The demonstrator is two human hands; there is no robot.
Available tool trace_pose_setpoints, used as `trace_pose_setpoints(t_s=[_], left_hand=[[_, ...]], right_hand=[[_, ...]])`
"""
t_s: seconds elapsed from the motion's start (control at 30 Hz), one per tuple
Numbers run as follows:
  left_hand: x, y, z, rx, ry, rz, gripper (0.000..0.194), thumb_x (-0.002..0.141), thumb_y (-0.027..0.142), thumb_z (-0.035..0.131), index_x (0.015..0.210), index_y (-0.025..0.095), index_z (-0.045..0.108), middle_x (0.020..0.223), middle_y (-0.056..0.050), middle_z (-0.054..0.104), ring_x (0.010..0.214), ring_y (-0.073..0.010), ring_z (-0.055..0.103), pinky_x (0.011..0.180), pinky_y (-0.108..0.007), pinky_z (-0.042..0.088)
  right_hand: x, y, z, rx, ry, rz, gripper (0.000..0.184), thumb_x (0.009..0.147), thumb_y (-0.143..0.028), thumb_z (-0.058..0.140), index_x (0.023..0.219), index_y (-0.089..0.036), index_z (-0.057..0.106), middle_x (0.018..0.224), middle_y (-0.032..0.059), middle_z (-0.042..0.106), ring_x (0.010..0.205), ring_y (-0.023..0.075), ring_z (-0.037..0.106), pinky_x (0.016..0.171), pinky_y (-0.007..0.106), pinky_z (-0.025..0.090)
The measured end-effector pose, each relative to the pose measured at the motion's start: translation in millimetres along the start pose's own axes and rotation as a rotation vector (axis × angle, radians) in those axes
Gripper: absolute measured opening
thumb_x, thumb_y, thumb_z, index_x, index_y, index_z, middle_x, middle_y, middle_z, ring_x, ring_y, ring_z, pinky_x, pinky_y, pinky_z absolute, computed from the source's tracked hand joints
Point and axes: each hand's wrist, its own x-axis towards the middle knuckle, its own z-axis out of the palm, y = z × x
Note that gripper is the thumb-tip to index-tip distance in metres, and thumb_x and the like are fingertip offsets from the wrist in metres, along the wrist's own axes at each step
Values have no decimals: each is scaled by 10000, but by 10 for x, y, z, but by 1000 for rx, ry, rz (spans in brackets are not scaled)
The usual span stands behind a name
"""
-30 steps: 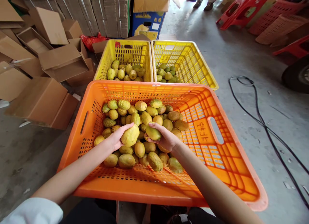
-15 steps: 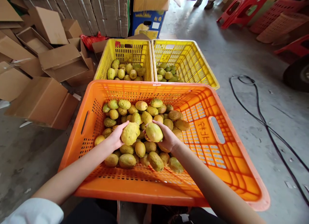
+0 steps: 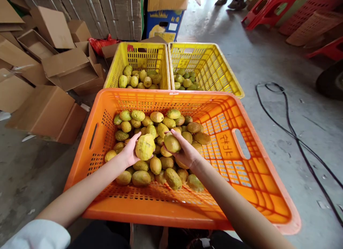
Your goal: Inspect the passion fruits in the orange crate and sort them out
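Observation:
My left hand (image 3: 130, 152) is closed around a bumpy yellow fruit (image 3: 145, 147), holding it from its left side. In my right hand (image 3: 188, 152) is a smoother yellow-green oval fruit (image 3: 172, 143), with thumb and fingers around its right side. Both hands hover over the pile inside a large orange plastic crate (image 3: 150, 210). Loose oval fruits of the same sort, yellow to brownish green, cover the crate's floor, such as the wrinkled one (image 3: 173, 179) near the front. Their exact kind is unclear. Some fingers are hidden behind the held fruits.
Beyond the orange crate stand two yellow crates, left (image 3: 109, 68) and right (image 3: 227, 68), each with several fruits. Cardboard boxes (image 3: 44, 109) are heaped at left, beside a blue carton (image 3: 164, 25). A black cable (image 3: 292, 129) and red stool (image 3: 270, 9) are at right. A person's feet show behind.
The fruit in my right hand has been turned, and its fingers have shifted around it. The fruit in my left hand has also rotated slightly. Both hands stay above the pile.

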Motion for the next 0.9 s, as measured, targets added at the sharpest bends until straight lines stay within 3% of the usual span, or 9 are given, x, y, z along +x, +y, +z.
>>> trace_pose_setpoints(t_s=[0.07,0.17,0.33,0.5,0.6,0.77,0.9], left_hand=[[9,1,-18,36,4,31,335,1061,431,575,1119,124,698,843,-123,772,663,-241,758,559,-330,631],[33,2,-41,59,41,79,177,1004,323,684,1044,151,684,785,-87,753,588,-207,725,505,-286,602],[58,-6,-58,20,24,137,127,963,248,714,1056,162,702,787,-58,754,606,-190,730,539,-277,628],[64,-33,-52,-13,62,205,251,949,237,747,1187,163,715,900,-59,794,692,-174,762,638,-249,652],[53,-26,-40,-33,61,142,306,1004,306,693,1262,141,694,925,-94,800,737,-205,781,659,-278,662],[22,2,-24,-66,48,78,356,1055,330,597,1311,97,675,982,-154,798,837,-254,799,719,-327,671],[19,19,-32,-100,18,51,380,1072,386,517,1268,105,680,918,-144,782,745,-246,775,651,-341,660]], right_hand=[[-15,11,7,-5,-11,-50,59,929,-279,762,905,-234,733,943,2,753,874,170,732,852,306,668],[-31,11,8,10,-53,-49,102,871,-221,805,938,-221,729,1026,20,770,919,177,736,922,339,665],[-36,-49,7,51,34,88,47,933,-245,676,955,-206,690,872,51,772,779,192,755,690,290,671],[-3,-83,-24,81,16,115,260,993,-419,562,935,-192,676,763,98,743,639,179,709,560,237,607],[28,-82,-60,80,-25,113,260,1002,-397,516,926,-201,668,722,88,722,604,184,682,477,224,544],[86,-53,-121,65,-61,107,201,982,-337,535,997,-195,676,775,107,739,645,228,701,519,290,582],[97,-31,-106,70,-64,74,228,988,-299,499,1072,-190,681,821,109,750,671,227,700,548,300,584]])
